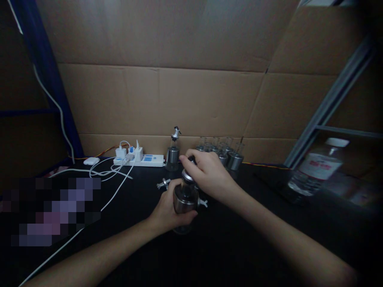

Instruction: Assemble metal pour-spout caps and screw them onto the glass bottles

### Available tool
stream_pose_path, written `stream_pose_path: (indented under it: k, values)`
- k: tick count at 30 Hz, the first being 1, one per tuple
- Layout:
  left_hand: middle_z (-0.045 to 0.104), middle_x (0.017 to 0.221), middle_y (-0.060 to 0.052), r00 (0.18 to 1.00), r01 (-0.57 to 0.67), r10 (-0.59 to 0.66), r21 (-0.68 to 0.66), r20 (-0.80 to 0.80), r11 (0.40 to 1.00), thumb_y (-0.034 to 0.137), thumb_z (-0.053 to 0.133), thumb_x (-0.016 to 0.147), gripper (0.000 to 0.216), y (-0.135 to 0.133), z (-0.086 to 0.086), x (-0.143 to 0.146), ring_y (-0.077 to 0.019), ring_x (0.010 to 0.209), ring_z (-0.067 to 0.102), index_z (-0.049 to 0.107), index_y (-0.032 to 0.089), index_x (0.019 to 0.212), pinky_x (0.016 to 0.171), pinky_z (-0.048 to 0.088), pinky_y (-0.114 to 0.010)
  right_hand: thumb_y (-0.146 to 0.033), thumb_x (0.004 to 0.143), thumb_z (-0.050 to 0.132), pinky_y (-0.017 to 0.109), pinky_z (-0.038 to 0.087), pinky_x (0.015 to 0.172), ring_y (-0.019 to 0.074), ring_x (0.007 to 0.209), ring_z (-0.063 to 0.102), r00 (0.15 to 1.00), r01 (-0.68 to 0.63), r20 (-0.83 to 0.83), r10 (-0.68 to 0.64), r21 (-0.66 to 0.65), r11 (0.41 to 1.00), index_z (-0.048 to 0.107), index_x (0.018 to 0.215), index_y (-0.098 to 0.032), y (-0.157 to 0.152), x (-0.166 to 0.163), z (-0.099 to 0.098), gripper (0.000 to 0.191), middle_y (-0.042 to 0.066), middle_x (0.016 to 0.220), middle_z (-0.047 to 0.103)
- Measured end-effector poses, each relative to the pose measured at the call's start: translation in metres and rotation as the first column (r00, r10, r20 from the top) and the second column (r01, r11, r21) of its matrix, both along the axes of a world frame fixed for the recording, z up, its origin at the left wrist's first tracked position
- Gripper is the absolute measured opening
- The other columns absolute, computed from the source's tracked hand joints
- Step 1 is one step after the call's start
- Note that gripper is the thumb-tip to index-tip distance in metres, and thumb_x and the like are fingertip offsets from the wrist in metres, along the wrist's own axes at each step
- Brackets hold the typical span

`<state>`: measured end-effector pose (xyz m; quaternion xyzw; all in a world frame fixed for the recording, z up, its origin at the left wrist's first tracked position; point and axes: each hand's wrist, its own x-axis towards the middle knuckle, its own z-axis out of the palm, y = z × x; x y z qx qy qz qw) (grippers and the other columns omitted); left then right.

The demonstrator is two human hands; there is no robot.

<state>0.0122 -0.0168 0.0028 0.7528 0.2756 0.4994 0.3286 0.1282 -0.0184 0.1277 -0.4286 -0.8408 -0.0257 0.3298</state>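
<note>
An oil bottle (pixel 186 199) of glass with a metal sleeve stands upright on the black table in front of me. My left hand (pixel 167 211) is wrapped around its body from the left. At the bottle's mouth sits a pour spout (pixel 187 176), and my right hand (pixel 205 167) is closed over its top, hiding much of it. Loose pour spouts lie on the table: one spout (pixel 163 183) left of the bottle, another spout (pixel 203 203) just right of it, partly covered. Behind my hands, a similar bottle (pixel 172 154) carries a fitted spout.
Several bottles without spouts (pixel 235 159) stand at the back, partly behind my right hand. A white power strip (pixel 154 160) with chargers and cables lies back left. A large plastic water bottle (pixel 318 167) is at right. A cardboard wall (pixel 167 99) closes off the back.
</note>
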Motion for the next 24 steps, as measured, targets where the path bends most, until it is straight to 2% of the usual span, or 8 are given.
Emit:
stream_pose_path:
  k: [6, 12, 15, 18, 21, 24]
  values:
    - [0.054, 0.084, -0.003, 0.999, 0.025, -0.024, -0.022, 0.048, 0.999, 0.019, 0.065, 0.061, 0.053, 0.001, -0.004, 0.001, -0.0166, 0.074, 0.054, 0.032, 0.018, 0.102, 0.065, 0.044, -0.03, -0.029, 0.081, 0.04, 0.019, 0.028, 0.047, 0.0068, 0.047, 0.044, 0.964, -0.047, -0.26, 0.048, 0.008, 0.999, 0.053, 0.062, -0.014, 0.001, 0.002, -0.011, 0.027, -0.003, 0.051, 0.049]
    - [0.053, 0.084, -0.002, 0.999, -0.007, 0.006, 0.006, 0.044, 1.0, 0.018, 0.066, 0.058, 0.055, 0.001, -0.002, 0.001, -0.0164, 0.074, 0.053, 0.033, 0.019, 0.102, 0.066, 0.043, -0.03, -0.033, 0.082, 0.04, 0.018, 0.028, 0.043, 0.0066, 0.043, 0.041, 0.924, -0.02, -0.382, 0.026, 0.02, 1.0, 0.053, 0.065, -0.015, 0.0, 0.004, -0.02, 0.028, -0.004, 0.046, 0.046]
    - [0.053, 0.083, -0.002, 0.996, 0.033, -0.032, -0.019, 0.079, 0.999, 0.018, 0.065, 0.059, 0.052, 0.001, -0.003, 0.002, -0.0159, 0.073, 0.053, 0.033, 0.019, 0.1, 0.065, 0.044, -0.03, -0.032, 0.082, 0.038, 0.019, 0.027, 0.044, 0.0066, 0.042, 0.041, 0.967, -0.013, -0.255, 0.025, 0.046, 0.999, 0.054, 0.064, -0.014, 0.0, 0.003, -0.014, 0.03, -0.004, 0.046, 0.046]
    - [0.054, 0.084, -0.003, 0.993, 0.07, -0.065, -0.048, 0.102, 0.996, 0.018, 0.064, 0.061, 0.05, 0.002, -0.003, 0.002, -0.0158, 0.073, 0.054, 0.031, 0.019, 0.099, 0.065, 0.043, -0.03, -0.028, 0.082, 0.037, 0.021, 0.027, 0.047, 0.0081, 0.045, 0.045, 1.0, -0.004, 0.029, 0.002, 0.069, 0.998, 0.056, 0.066, -0.014, 0.001, -0.001, -0.001, 0.028, -0.002, 0.048, 0.049]
    - [0.054, 0.083, -0.003, 0.995, 0.063, -0.057, -0.07, 0.083, 0.996, 0.018, 0.064, 0.061, 0.048, 0.002, -0.002, 0.003, -0.0157, 0.072, 0.054, 0.032, 0.019, 0.097, 0.064, 0.043, -0.03, -0.026, 0.082, 0.037, 0.023, 0.026, 0.047, 0.0112, 0.048, 0.049, 0.953, 0.026, 0.296, -0.063, 0.127, 0.992, 0.058, 0.072, -0.014, 0.0, -0.005, 0.012, 0.026, 0.002, 0.054, 0.054]
    - [0.054, 0.083, -0.003, 0.996, 0.049, -0.044, -0.073, 0.072, 0.996, 0.019, 0.064, 0.061, 0.047, 0.002, -0.002, 0.002, -0.016, 0.072, 0.054, 0.032, 0.019, 0.095, 0.064, 0.043, -0.03, -0.026, 0.081, 0.037, 0.024, 0.023, 0.046, 0.0126, 0.048, 0.049, 0.895, -0.001, 0.439, -0.078, 0.178, 0.984, 0.058, 0.074, -0.013, 0.001, -0.009, 0.019, 0.026, 0.004, 0.055, 0.055]
